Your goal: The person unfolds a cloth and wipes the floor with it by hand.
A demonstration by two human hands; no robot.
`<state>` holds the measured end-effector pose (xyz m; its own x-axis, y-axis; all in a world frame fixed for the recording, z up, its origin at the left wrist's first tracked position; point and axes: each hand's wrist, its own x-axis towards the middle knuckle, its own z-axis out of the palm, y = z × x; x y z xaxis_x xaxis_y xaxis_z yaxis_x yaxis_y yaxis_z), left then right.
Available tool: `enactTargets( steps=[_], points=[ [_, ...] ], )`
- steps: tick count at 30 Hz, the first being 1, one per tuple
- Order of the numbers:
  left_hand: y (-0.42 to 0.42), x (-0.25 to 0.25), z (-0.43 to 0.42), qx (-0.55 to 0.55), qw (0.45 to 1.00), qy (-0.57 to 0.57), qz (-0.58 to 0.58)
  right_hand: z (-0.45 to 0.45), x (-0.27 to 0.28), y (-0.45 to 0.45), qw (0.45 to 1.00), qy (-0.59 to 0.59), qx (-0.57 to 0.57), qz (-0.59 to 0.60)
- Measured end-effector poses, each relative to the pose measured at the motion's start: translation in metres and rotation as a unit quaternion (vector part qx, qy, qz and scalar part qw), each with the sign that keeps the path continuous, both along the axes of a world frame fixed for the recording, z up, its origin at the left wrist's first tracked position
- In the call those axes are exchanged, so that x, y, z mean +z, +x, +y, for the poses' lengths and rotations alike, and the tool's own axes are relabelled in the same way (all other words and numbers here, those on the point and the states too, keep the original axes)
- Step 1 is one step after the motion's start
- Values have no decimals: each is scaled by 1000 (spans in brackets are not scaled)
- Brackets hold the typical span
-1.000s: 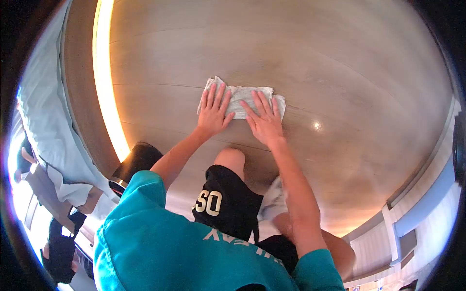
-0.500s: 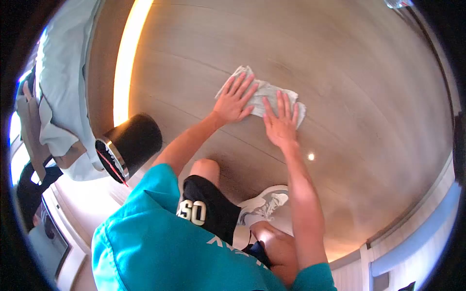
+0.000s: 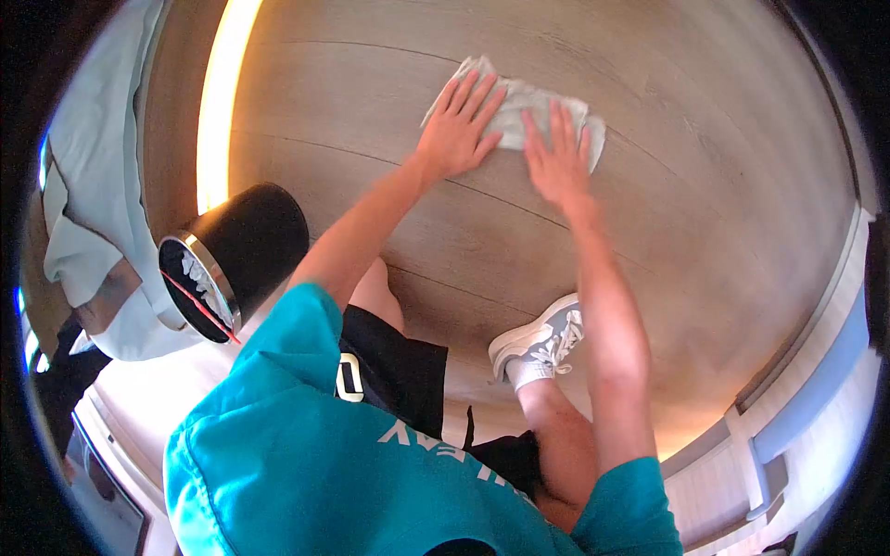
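Note:
A crumpled white cloth (image 3: pixel 533 113) lies spread on the wood-plank floor (image 3: pixel 343 102). My left hand (image 3: pixel 460 128) rests flat on the left part of the cloth, fingers stretched and apart, with the palm partly past its near edge. On the right part lies my right hand (image 3: pixel 559 159), slightly blurred, its fingers also extended and pressing down on the fabric. Neither hand is closed around the cloth. Both forearms reach forward from teal sleeves.
A black bin (image 3: pixel 260 246) with a metal rim and white scraps inside stands by my left forearm. Beyond it are a glowing light strip (image 3: pixel 219 111) and hanging pale bedding (image 3: pixel 97 139). My grey sneaker (image 3: pixel 538 341) is planted below my right hand. Pale furniture (image 3: pixel 788 435) borders the right.
Both hands and the cloth appear farther forward in view and slightly to the right, fingers still spread. The view has shifted too, and my sneaker appears farther right and higher.

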<state>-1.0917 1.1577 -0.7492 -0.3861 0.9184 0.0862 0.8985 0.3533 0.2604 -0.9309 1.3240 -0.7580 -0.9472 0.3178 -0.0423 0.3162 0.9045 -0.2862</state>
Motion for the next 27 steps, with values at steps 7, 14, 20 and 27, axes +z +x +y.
enactTargets(
  steps=[7,14,20,27],
  points=[
    [119,14,-147,-9,984,-145,-103,-188,27,128,986,-135,-89,-43],
    [-12,15,-103,-77,989,-96,-79,-116,27,22,988,-141,-49,-42],
    [-218,-3,8,-79,991,19,105,-15,-16,-189,995,3,-51,84],
    [-219,4,-14,-48,994,8,99,-35,-10,-199,996,29,-54,71]
  ],
)
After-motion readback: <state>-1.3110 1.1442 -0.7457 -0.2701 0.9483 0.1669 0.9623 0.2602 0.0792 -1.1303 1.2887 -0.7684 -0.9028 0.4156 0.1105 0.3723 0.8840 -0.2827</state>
